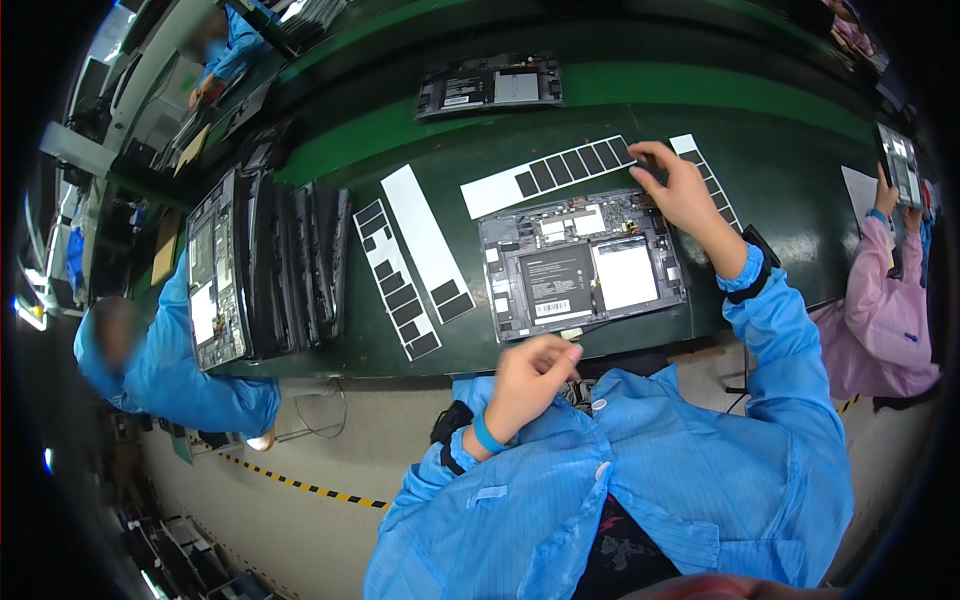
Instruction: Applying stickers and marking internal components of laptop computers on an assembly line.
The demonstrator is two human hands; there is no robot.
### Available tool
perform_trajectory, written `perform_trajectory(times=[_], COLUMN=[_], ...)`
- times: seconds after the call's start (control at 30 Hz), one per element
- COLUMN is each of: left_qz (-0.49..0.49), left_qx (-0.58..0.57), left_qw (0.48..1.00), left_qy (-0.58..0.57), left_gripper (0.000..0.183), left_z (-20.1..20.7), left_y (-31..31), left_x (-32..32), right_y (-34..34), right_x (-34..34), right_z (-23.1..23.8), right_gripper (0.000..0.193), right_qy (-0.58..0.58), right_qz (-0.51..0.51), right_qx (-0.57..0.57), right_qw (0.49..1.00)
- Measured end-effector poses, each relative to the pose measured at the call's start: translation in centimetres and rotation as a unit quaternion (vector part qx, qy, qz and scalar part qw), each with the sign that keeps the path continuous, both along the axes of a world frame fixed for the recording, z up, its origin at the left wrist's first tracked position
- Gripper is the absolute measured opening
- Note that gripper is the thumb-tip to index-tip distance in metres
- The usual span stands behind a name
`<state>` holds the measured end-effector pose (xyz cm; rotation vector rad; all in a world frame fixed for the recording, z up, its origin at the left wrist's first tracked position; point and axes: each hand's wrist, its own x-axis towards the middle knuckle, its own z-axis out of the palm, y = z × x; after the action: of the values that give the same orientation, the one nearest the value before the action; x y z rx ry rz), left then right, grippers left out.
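Observation:
A grey device chassis [500,235] lies on the green bench in front of me. It has a black battery [557,282], a white rectangular panel [625,273] and circuit boards along its far side. My right hand [680,190] reaches over its far right corner, thumb and forefinger apart. Its forefinger is at the end of a white backing strip [490,195] bearing a row of black adhesive pads [572,163]. At the chassis's near edge, my left hand [530,380] is curled, thumb against fingers. Whatever those fingers may hold is hidden. A small pale tab [571,333] sits just beyond them.
More pad strips lie left [397,285] and right [707,180]. Several similar chassis stand stacked on edge [290,270] at left; another chassis [490,88] lies at the back. Co-workers sit at left [200,350] and right [880,310], the right one holding a device [899,165].

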<state>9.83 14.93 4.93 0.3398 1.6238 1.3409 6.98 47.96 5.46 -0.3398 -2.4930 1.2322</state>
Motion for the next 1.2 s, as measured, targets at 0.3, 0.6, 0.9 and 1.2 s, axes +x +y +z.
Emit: perform_trajectory(times=[0.3, 0.6, 0.9, 1.2], left_qz=[0.131, 0.043, 0.082, -0.044], left_qx=[-0.073, -0.102, -0.085, -0.228], left_qw=[0.811, 0.761, 0.802, 0.806], left_qy=[0.565, 0.640, 0.585, 0.544], left_gripper=[0.083, 0.068, 0.045, 0.074], left_z=[-3.1, -0.1, 4.3, -1.3], left_y=[-0.9, -2.4, 3.3, 8.8], left_x=[-1.0, -2.5, -11.9, -15.5], right_y=[-4.1, -4.4, -7.2, -6.3], right_x=[7.6, 7.2, -5.3, -9.8], right_z=[-3.0, -0.4, 3.7, -1.8], right_gripper=[0.045, 0.034, 0.041, 0.031], right_qy=[0.000, -0.090, 0.019, -0.043], right_qz=[-0.090, -0.097, 0.041, -0.009], right_qx=[-0.164, 0.075, -0.151, -0.229], right_qw=[0.982, 0.988, 0.987, 0.972])
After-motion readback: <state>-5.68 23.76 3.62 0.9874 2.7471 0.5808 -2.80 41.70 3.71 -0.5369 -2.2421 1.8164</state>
